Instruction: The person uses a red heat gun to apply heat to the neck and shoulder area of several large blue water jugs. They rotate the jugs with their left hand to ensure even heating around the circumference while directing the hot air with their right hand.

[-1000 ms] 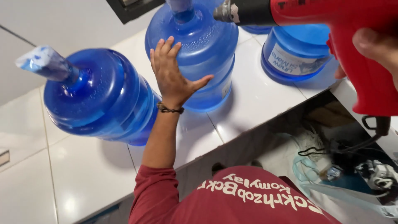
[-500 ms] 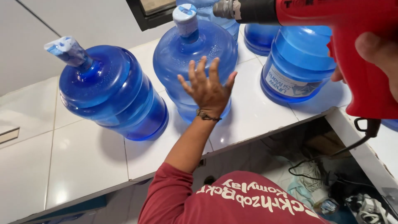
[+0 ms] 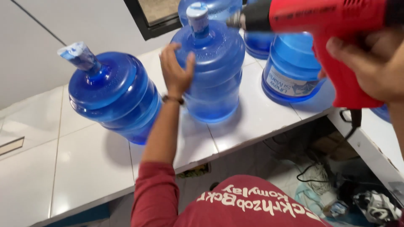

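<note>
- Head view, containers: three large blue water jugs stand on a white tiled counter; parts of other blue jugs show behind them at the top edge.
- Middle jug is capped, with a pale seal over the neck. The contents cannot be judged through the blue wall.
- Left jug has a wrapped cap; the right jug carries a pale label, and its top is hidden by the tool.
- Left hand: fingers spread and laid flat against the left shoulder of the middle jug, touching it but not closed round it.
- Right hand: wrapped round the handle of a red heat gun; the grip is closed.
- Orientation: the middle jug stands upright with its long axis vertical and its neck up. The left jug's neck leans toward the upper left in this view.
- The heat gun lies roughly level, its dark nozzle pointing left, just beside the middle jug's cap.
- Edges and room: the middle jug sits back from the counter's front edge, with bare tile in front and a gap on each side. A wide bare stretch of tile lies at the lower left.
- Below the counter edge there are cables and clutter on the floor.
</note>
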